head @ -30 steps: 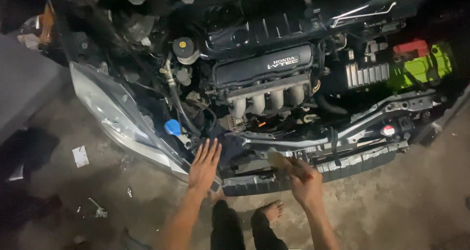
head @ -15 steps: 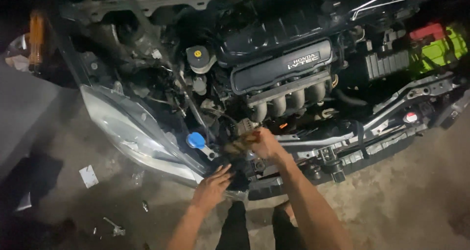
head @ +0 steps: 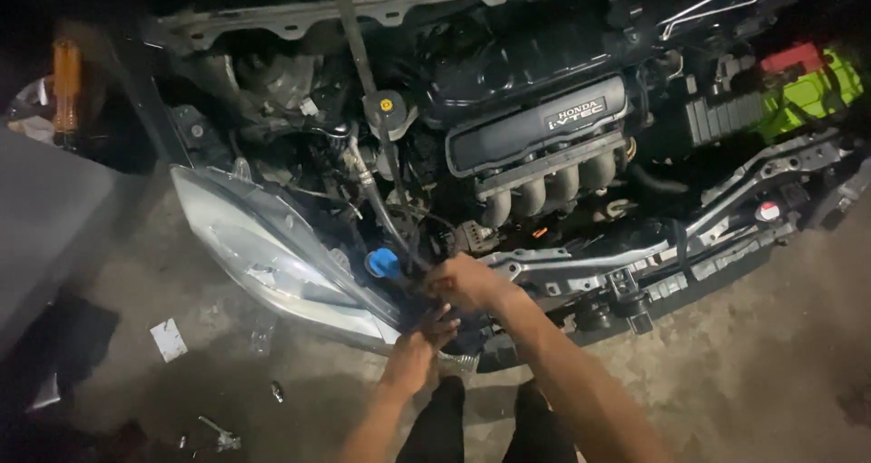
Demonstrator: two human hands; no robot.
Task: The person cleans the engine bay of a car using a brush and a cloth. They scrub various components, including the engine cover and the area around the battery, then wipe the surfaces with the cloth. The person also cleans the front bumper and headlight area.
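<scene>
We look down into an open car engine bay at night, front bumper off. Our right hand (head: 467, 282) reaches in at the front edge of the bay, fingers closed around a small dark part (head: 434, 284) next to the blue cap (head: 382, 263); the part is too dark and blurred to say what it is. Our left hand (head: 413, 359) sits just below it, fingers curled up against the dark lower edge beneath the headlight (head: 272, 254); we cannot tell whether it actually grips anything there. The two hands are close, nearly touching. The headlight is on the left, tilted, its inner corner just beside the left hand. Behind the hands are the silver intake manifold (head: 553, 189) and the dark engine cover (head: 535, 127) above it. A prop rod (head: 358, 55) runs up from near the hands to the top. Grey front crossmember (head: 635, 263) stretches to the right. A green and red battery cover (head: 807, 82) is at far right. Concrete floor (head: 744, 372) below, with a scrap of paper (head: 169, 339) at left. Our dark trouser legs (head: 490, 422) show at the bottom.
</scene>
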